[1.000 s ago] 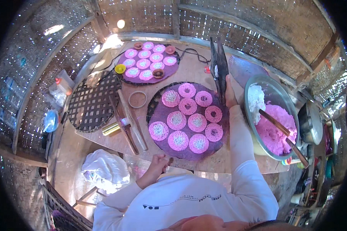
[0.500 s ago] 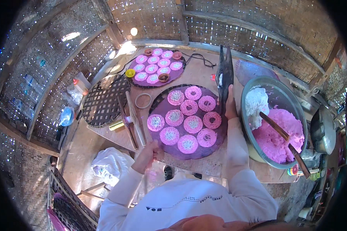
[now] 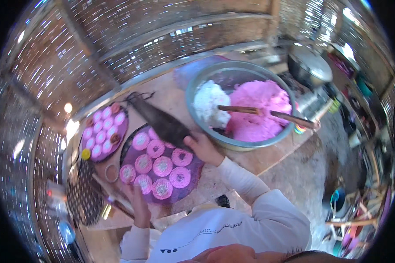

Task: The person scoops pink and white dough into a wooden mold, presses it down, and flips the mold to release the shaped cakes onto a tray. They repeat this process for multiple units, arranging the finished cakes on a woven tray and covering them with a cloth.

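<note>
Big round metal basin (image 3: 243, 142) sits far right on the wooden table (image 3: 267, 153), pink dough (image 3: 259, 109) and white dough (image 3: 210, 104) inside, wooden stick (image 3: 267, 114) lying across it. Nearer me: dark round tray (image 3: 193, 173) of pink round cakes (image 3: 162, 166). My right hand (image 3: 202, 148) rests on its far edge, fingers curled around the dark flat lid (image 3: 162, 122) tilted above the tray. My left hand (image 3: 139, 202) is at the tray's near-left rim, fingers loosely spread, touching the edge. Second smaller tray of pink cakes (image 3: 103, 133) lies far left.
</note>
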A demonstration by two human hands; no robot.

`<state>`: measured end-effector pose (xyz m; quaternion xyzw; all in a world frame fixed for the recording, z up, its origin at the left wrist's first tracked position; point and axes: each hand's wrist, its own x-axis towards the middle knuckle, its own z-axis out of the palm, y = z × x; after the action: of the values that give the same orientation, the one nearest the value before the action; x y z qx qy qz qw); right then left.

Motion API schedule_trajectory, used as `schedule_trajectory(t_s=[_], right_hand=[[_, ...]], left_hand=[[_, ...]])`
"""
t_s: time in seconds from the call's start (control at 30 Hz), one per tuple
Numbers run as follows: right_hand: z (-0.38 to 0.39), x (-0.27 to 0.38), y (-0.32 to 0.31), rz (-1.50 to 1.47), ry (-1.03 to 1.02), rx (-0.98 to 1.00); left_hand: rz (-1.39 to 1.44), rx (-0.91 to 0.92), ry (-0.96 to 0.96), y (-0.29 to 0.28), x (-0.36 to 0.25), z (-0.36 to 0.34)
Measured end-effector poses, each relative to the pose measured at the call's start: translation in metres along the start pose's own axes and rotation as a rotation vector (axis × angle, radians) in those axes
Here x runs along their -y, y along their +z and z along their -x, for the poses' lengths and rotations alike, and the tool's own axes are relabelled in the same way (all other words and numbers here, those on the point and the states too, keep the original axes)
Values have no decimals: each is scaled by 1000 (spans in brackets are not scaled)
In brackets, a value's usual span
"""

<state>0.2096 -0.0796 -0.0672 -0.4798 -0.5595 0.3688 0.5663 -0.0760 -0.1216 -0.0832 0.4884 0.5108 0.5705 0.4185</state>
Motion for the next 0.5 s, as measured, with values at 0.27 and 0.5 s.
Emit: schedule_trajectory(t_s=[0.27, 0.5], right_hand=[[10, 43, -36, 125, -166, 216], [8, 63, -54, 140, -97, 484]], left_hand=[[-343, 1034, 261, 191, 15, 37], [-608, 1090, 225, 257, 43, 39]])
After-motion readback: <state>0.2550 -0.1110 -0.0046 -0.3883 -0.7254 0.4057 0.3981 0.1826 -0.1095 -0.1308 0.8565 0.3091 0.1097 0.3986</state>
